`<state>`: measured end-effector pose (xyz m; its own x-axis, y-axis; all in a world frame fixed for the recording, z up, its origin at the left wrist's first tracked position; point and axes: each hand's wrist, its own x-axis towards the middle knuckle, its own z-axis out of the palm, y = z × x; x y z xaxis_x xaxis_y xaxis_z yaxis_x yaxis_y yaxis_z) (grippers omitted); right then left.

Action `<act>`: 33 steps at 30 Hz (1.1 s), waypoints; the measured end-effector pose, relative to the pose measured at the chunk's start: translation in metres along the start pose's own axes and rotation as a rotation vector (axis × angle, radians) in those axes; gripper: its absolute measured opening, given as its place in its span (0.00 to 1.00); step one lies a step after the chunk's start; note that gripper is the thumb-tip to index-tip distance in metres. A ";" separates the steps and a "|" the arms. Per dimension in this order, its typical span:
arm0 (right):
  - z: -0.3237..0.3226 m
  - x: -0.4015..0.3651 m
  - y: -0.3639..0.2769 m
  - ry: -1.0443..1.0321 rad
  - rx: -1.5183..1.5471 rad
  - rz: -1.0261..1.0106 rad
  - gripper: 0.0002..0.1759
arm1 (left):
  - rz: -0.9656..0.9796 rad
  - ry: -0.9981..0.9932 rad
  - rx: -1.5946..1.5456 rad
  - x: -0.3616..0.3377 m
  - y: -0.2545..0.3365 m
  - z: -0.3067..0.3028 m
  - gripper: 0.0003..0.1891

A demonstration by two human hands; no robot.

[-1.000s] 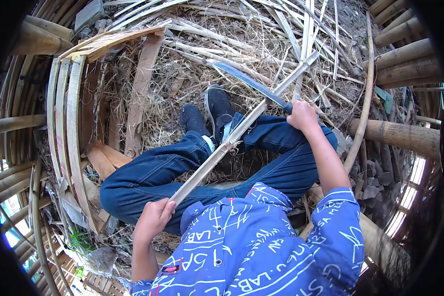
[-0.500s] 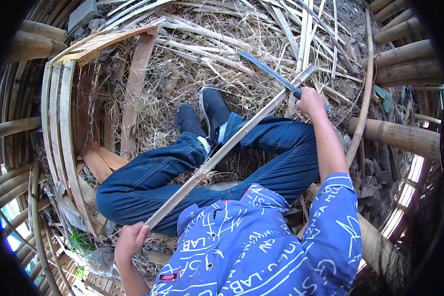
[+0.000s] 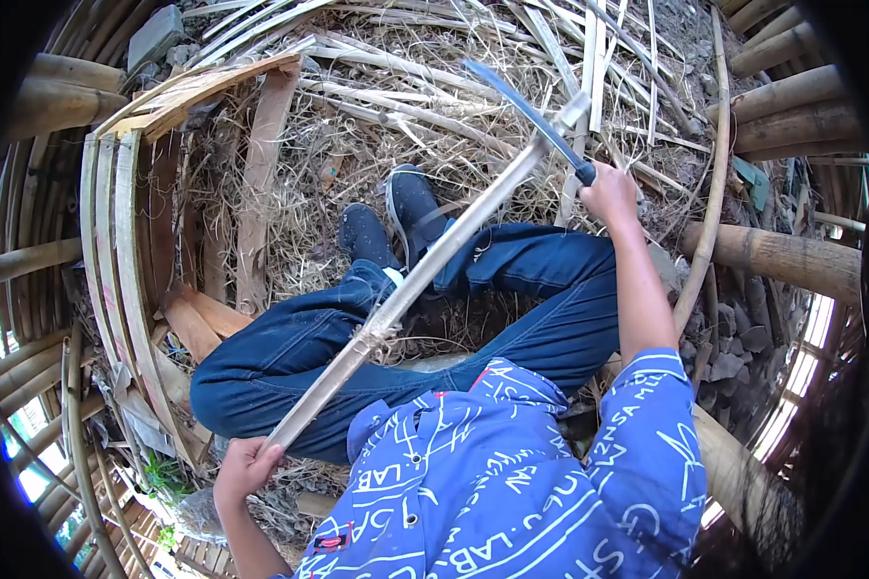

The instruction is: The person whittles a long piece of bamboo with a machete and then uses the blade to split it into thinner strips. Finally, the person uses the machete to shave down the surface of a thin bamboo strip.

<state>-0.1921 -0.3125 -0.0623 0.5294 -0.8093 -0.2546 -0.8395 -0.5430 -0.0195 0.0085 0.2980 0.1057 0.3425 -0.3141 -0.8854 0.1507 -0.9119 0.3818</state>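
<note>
Wooden crate [image 3: 126,222], dry shavings [image 3: 224,159] within, near the hand-held strip [image 3: 444,251]

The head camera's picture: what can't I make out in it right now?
All in the head view:
Near end of the long strip: hidden in the left hand.
Far end of the strip: blurred.
Most of the handle of the knife: covered by the right hand.
Whether blade and strip touch: the blade covers their crossing.
Part of the shirt: cut off by the bottom edge.
</note>
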 end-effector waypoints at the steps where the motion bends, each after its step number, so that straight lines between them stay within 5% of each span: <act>1: -0.001 -0.006 0.000 0.062 0.075 0.015 0.13 | 0.015 0.026 0.107 -0.001 0.009 -0.002 0.16; 9: -0.017 -0.054 0.011 0.331 0.527 0.052 0.14 | 0.204 0.106 0.330 0.020 0.052 -0.012 0.13; 14: -0.034 -0.057 0.027 0.342 1.102 0.234 0.15 | 0.336 0.195 0.432 0.028 0.067 -0.040 0.15; 22: -0.069 -0.047 0.008 0.395 1.888 0.233 0.30 | 0.751 0.461 0.764 0.059 0.092 -0.098 0.11; 23: -0.072 -0.048 0.008 0.475 1.930 0.267 0.19 | 0.834 0.468 0.817 0.063 0.099 -0.101 0.11; 26: -0.063 -0.039 0.032 0.569 1.973 0.253 0.07 | 0.958 0.445 0.908 0.077 0.117 -0.112 0.12; 28: -0.070 -0.046 0.034 0.609 2.073 0.259 0.12 | 1.088 0.474 1.028 0.081 0.142 -0.114 0.12; 30: -0.064 -0.051 0.049 0.681 2.052 0.348 0.14 | 1.008 0.634 1.143 0.082 0.171 -0.110 0.14; 33: -0.067 -0.067 0.050 0.799 2.028 0.468 0.13 | 0.735 1.181 1.271 0.095 0.208 -0.094 0.28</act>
<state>-0.2613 -0.3000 0.0182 -0.2015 -0.9544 -0.2204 0.4273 0.1168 -0.8965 0.1592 0.1031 0.1261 0.4712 -0.8664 0.1655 -0.7985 -0.4987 -0.3371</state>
